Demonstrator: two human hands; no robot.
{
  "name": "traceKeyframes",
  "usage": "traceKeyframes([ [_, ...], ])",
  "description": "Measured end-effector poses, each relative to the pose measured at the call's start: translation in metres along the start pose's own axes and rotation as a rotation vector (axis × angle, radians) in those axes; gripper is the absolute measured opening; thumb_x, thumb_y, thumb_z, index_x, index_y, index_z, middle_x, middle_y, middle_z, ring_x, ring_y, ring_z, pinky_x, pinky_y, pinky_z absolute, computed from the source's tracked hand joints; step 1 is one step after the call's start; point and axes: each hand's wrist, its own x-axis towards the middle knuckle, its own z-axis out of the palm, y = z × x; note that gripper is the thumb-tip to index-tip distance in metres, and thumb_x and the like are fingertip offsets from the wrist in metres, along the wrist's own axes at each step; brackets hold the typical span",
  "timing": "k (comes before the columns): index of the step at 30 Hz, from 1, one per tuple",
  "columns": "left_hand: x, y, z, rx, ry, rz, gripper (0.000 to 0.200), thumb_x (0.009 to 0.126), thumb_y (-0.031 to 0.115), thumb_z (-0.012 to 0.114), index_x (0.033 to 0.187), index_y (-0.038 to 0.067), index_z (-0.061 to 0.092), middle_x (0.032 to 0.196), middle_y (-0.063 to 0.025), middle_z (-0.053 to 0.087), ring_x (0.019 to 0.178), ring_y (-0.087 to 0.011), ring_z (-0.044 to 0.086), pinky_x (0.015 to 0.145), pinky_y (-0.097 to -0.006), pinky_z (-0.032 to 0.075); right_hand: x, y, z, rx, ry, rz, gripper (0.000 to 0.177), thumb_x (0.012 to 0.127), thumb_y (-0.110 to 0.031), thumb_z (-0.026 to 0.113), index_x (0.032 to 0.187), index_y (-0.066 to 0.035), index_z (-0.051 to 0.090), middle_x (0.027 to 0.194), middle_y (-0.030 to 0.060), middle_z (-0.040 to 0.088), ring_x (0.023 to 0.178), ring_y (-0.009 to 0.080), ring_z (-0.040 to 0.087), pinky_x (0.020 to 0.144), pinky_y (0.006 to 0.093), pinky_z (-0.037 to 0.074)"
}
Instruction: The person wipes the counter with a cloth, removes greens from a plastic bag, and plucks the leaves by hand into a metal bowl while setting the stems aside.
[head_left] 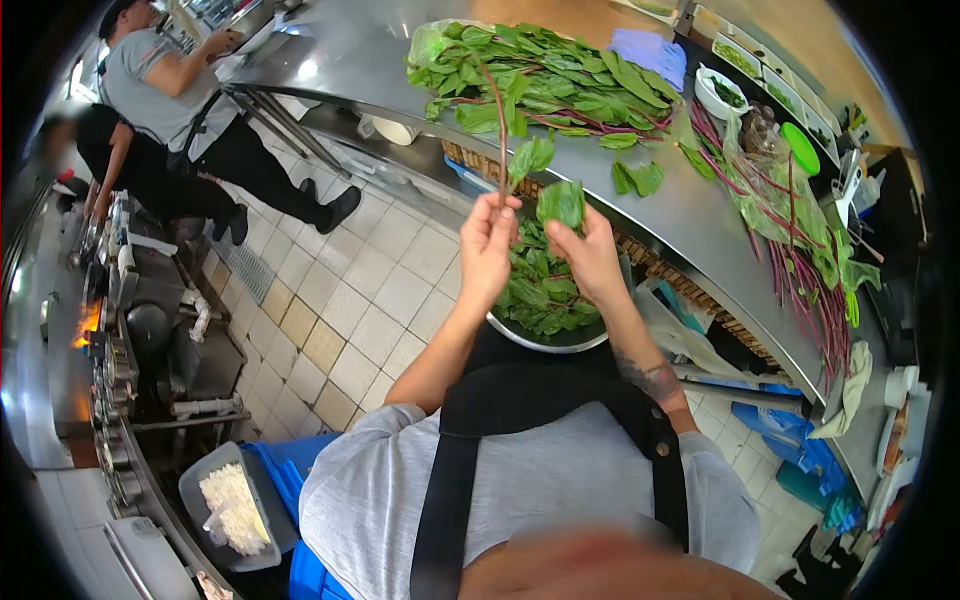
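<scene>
My left hand (487, 250) grips a long reddish stem (503, 130) that points up toward the counter, with a green leaf beside its lower end. Between the fingers and thumb of my right hand (590, 250) is a broad green leaf (562, 204), close to the stem. Under both hands sits a round metal bowl (556, 347) heaped with picked leaves (545, 290). On the steel counter ahead lies a large pile of leafy stems (560, 80), and a few loose leaves (638, 178) rest nearer me.
Bare reddish stems (810, 285) and a plastic bag (765, 185) lie at the counter's right, near a white bowl (720, 92). Two people stand at the left, near a stove with a flame (88, 325). A grey tub of white food (238, 507) is behind my left side.
</scene>
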Motion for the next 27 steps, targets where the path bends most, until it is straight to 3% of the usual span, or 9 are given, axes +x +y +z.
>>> traceKeyframes([
  [3,-0.019,-0.008,0.008,0.05,-0.084,-0.001,0.018,0.102,0.019,0.046,0.1,0.004,0.055,0.069,0.0027,0.047,0.063,-0.0068,0.045,0.061,-0.0223,0.041,0.019,-0.013,0.015,0.01,0.007,-0.036,0.017,0.087,-0.011,0.07,0.097,-0.001,0.061,0.073,0.0007,0.061,0.061,0.0046,0.052,0.053,0.0211,0.04],
  [6,-0.022,-0.012,0.009,0.002,-0.029,-0.014,0.022,0.103,0.024,0.047,0.095,0.005,0.054,0.076,0.0025,0.052,0.065,-0.0043,0.046,0.059,-0.0202,0.039,0.025,-0.007,0.019,-0.058,-0.053,0.024,0.018,0.084,-0.009,0.072,0.094,0.002,0.063,0.066,0.0012,0.062,0.058,0.0094,0.059,0.052,0.0261,0.046],
  [9,-0.014,-0.005,0.015,-0.146,0.178,-0.076,0.025,0.103,0.026,0.046,0.09,0.006,0.053,0.078,0.0019,0.052,0.067,-0.0043,0.046,0.06,-0.0202,0.04,0.012,0.006,0.033,-0.39,0.083,-0.269,0.017,0.081,-0.006,0.073,0.092,0.004,0.064,0.068,0.0049,0.063,0.062,0.0157,0.063,0.057,0.0288,0.05],
  [10,-0.009,-0.011,0.008,-0.223,0.16,-0.094,0.021,0.102,0.022,0.048,0.092,0.005,0.055,0.083,0.0019,0.054,0.071,-0.0044,0.048,0.062,-0.0203,0.041,0.006,0.006,0.032,-0.605,0.12,-0.351,0.018,0.076,-0.002,0.072,0.091,0.004,0.065,0.074,0.0104,0.065,0.068,0.0209,0.066,0.064,0.0314,0.051],
  [13,0.001,-0.012,0.002,-0.155,0.101,-0.103,0.014,0.101,0.017,0.05,0.096,0.005,0.056,0.085,0.0021,0.055,0.073,-0.0045,0.049,0.063,-0.02,0.04,-0.007,0.011,0.031,-0.712,0.124,-0.413,0.021,0.072,0.001,0.073,0.091,0.003,0.066,0.084,0.0144,0.066,0.073,0.0246,0.066,0.067,0.032,0.051],
  [18,0.01,-0.008,0.001,-0.405,0.127,-0.167,0.015,0.101,0.019,0.049,0.101,0.005,0.055,0.083,-0.0017,0.053,0.072,-0.0132,0.054,0.065,-0.0324,0.052,-0.021,0.022,0.021,-0.579,-0.05,-0.532,0.022,0.072,0.007,0.066,0.093,0.0,0.063,0.091,0.0127,0.067,0.087,0.0269,0.068,0.075,0.0337,0.053],
  [22,0.014,-0.013,-0.009,-0.469,0.153,-0.143,0.015,0.102,0.019,0.048,0.101,0.005,0.054,0.081,-0.0013,0.051,0.067,-0.0109,0.049,0.064,-0.0296,0.05,-0.039,0.029,-0.004,-0.731,-0.324,-0.501,0.03,0.067,0.011,0.061,0.095,-0.001,0.059,0.094,0.0116,0.066,0.09,0.0293,0.066,0.078,0.0335,0.052],
  [25,0.023,-0.006,-0.016,-0.431,0.113,-0.073,0.014,0.102,0.017,0.048,0.101,0.004,0.054,0.081,-0.0013,0.05,0.065,-0.0097,0.046,0.062,-0.0274,0.046,-0.047,0.026,-0.006,-0.694,-0.174,-0.33,0.028,0.069,0.009,0.061,0.095,-0.002,0.059,0.094,0.0119,0.065,0.089,0.0274,0.066,0.078,0.0328,0.051],
  [27,0.018,0.005,-0.01,-0.376,-0.006,-0.113,0.014,0.102,0.016,0.048,0.102,0.004,0.054,0.081,-0.0011,0.05,0.064,-0.0093,0.044,0.061,-0.0262,0.043,-0.038,0.012,0.0,-0.503,0.003,-0.175,0.023,0.079,0.001,0.067,0.101,-0.001,0.061,0.095,0.0089,0.067,0.087,0.0194,0.065,0.078,0.0312,0.051],
])
